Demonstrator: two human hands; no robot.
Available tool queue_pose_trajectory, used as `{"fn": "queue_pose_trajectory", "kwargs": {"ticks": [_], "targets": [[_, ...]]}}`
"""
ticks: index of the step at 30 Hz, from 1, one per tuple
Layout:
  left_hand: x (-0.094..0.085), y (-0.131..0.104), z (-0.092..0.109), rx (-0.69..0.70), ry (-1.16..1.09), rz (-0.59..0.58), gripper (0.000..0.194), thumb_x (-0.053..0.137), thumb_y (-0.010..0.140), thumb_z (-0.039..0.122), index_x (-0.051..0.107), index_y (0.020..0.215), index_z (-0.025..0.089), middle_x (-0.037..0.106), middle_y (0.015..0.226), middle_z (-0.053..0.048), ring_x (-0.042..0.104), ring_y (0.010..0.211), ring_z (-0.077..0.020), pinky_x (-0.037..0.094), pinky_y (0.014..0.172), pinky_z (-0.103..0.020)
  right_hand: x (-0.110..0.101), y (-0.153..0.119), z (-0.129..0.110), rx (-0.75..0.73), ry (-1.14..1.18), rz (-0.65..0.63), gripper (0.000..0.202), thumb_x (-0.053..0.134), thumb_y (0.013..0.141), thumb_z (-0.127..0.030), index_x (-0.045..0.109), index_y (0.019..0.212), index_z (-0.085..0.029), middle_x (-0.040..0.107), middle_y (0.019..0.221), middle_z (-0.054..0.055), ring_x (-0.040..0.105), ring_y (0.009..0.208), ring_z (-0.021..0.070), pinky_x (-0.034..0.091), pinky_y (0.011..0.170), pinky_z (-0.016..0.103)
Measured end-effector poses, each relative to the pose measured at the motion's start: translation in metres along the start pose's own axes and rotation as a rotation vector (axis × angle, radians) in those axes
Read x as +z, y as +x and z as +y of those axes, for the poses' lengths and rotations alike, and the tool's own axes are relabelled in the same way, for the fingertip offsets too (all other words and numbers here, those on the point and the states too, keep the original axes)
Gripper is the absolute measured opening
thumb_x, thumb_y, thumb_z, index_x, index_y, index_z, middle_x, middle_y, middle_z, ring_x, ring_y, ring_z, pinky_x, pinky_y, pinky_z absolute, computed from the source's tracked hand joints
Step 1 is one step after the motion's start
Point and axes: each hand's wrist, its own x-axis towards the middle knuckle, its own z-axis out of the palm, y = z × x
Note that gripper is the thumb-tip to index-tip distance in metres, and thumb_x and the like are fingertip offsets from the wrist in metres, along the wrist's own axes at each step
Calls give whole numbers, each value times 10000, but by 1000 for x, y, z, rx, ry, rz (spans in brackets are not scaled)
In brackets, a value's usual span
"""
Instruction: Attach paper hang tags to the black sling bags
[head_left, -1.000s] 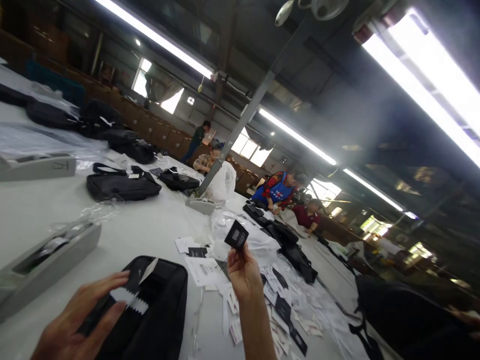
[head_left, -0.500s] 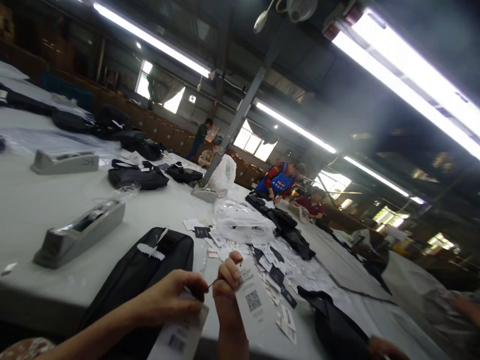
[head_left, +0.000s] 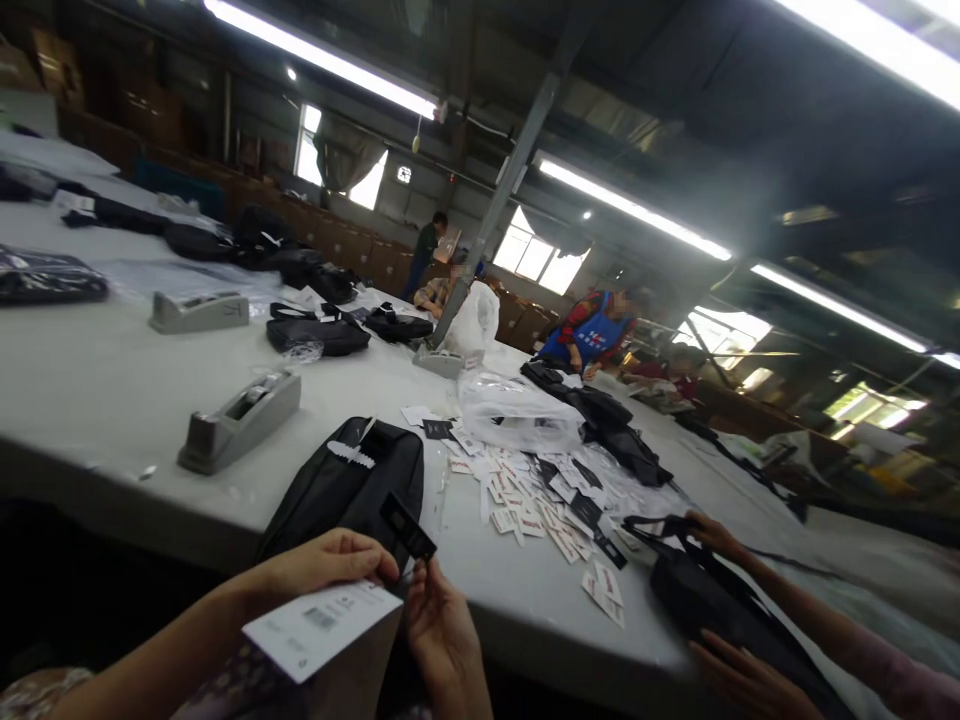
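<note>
My left hand (head_left: 337, 562) is closed on a white hang tag (head_left: 324, 622) printed with a barcode, which tilts below the fingers. Close beside it, my right hand (head_left: 442, 620) pinches near the lower end of a small black tag (head_left: 407, 527). Any cord between the two tags is too fine to make out. Behind my hands a black bag (head_left: 352, 490) lies on the white table (head_left: 517, 600), with a white serrated strip (head_left: 351, 455) on top. Loose white and black tags (head_left: 525, 505) are spread to the right of the bag.
At right, another person's hands (head_left: 716, 535) handle a black bag (head_left: 720, 600). Tape dispensers (head_left: 244, 420) stand on the left. Clear plastic bags (head_left: 517, 408) and more black bags (head_left: 319, 335) lie farther back, near a slanting metal post (head_left: 502, 190). Other people work beyond.
My hands have moved lower, and a small black tag now shows at my right hand where a white QR-code tag was. At right, the other person's hands have come onto the black bag.
</note>
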Motion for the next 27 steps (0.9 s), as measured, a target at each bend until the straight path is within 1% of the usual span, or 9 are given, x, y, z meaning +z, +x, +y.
{"fn": "queue_pose_trajectory", "kwargs": {"ticks": [4, 6, 8, 11, 14, 18, 21, 25, 27], "targets": [[1, -7, -18, -4, 18, 39, 327, 780, 628, 344, 686, 850, 122, 685, 724, -41, 547, 537, -87, 383, 519, -185, -24, -13, 33, -30, -77, -29, 458, 748, 685, -395, 545, 1040, -189, 695, 852, 57, 664, 751, 164, 517, 644, 256], [3, -8, -25, 26, 78, 94, 318, 775, 623, 364, 671, 792, 116, 668, 686, -30, 534, 524, -92, 379, 512, -194, -27, -27, 40, -47, -179, -65, 595, 663, 701, -576, 498, 1138, -207, 695, 878, 73, 668, 777, 197, 516, 629, 285], [5, -8, -28, 53, 152, 142, 324, 755, 636, 399, 643, 750, 117, 628, 624, -2, 498, 497, -84, 356, 490, -192, -26, -39, 45, -87, -274, -148, 659, 617, 698, -644, 497, 1157, -187, 690, 883, 84, 664, 789, 211, 506, 600, 281], [8, -7, -27, 101, 278, 156, 336, 689, 702, 444, 613, 774, 125, 586, 627, 20, 472, 519, -83, 343, 491, -189, -19, -47, 49, -190, -402, -322, 600, 724, 675, -497, 532, 1120, -144, 684, 874, 78, 656, 763, 198, 499, 619, 280], [7, -8, -21, 161, 444, 139, 323, 605, 776, 447, 616, 847, 132, 596, 718, 4, 496, 611, -104, 373, 545, -198, -18, -44, 52, -285, -424, -358, 549, 773, 619, -291, 561, 1102, -138, 685, 908, 78, 653, 781, 191, 503, 691, 295], [3, -15, -10, 255, 803, 312, 294, 503, 842, 427, 643, 861, 169, 617, 806, -26, 540, 748, -159, 422, 684, -247, -33, -29, 50, -426, -608, -207, 631, 698, 582, -130, 548, 1193, -168, 690, 787, 40, 631, 658, 163, 495, 595, 255], [8, -22, -2, 327, 1024, 481, 285, 445, 875, 404, 649, 880, 205, 616, 865, -46, 552, 819, -188, 417, 775, -283, -47, -20, 40, -706, -904, -23, 512, 655, 641, -129, 620, 1149, -183, 698, 857, 73, 639, 801, 216, 501, 776, 334], [24, -28, 12, 316, 1021, 392, 256, 425, 889, 365, 623, 836, 212, 629, 814, -31, 561, 799, -184, 413, 750, -263, -48, -20, 23, -1004, -959, 274, 407, 691, 688, -224, 662, 1093, -197, 592, 1210, 123, 501, 1153, 296, 337, 1029, 436], [32, -26, 16, 271, 985, 325, 242, 423, 891, 351, 598, 809, 206, 635, 794, -17, 565, 781, -173, 410, 725, -244, -41, -25, 17, -1008, -870, 247, 379, 696, 720, -300, 664, 1080, -186, 597, 1200, 130, 505, 1148, 289, 349, 1020, 432]]}}
